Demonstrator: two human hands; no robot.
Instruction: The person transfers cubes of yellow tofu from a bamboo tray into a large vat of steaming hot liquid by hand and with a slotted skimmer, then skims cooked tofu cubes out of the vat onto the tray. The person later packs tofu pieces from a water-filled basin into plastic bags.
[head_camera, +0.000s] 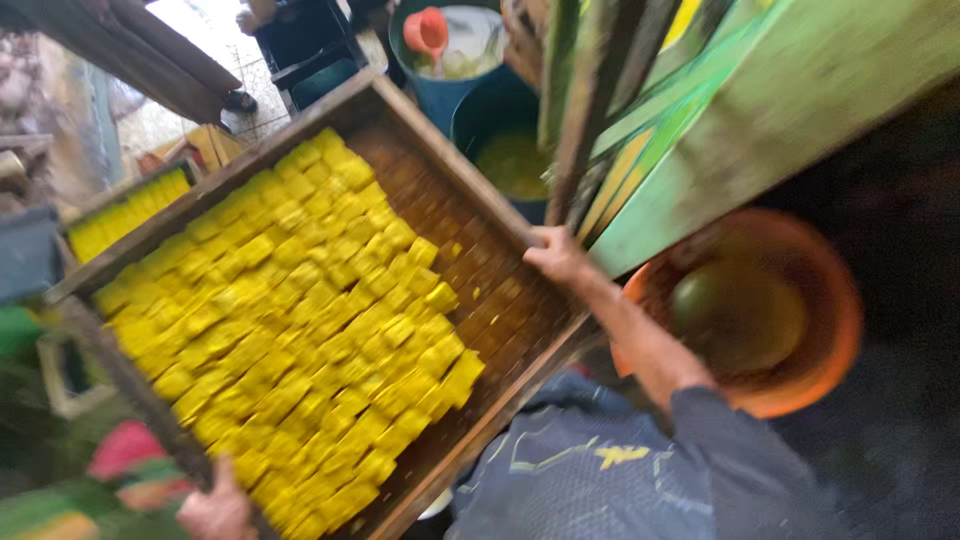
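Right hand (556, 255) clamped over the right rim of the wooden tray (500, 215), fingers curled onto the edge. Left hand (213, 510) grips the tray's near-left corner, low in my view, partly cut off. Tray sits tilted between both hands, packed with yellow tofu cubes (300, 320) bunched to the left; its right strip is bare. Orange basin (775, 310) lies just right of my right forearm, blue bucket (440, 90) far behind.
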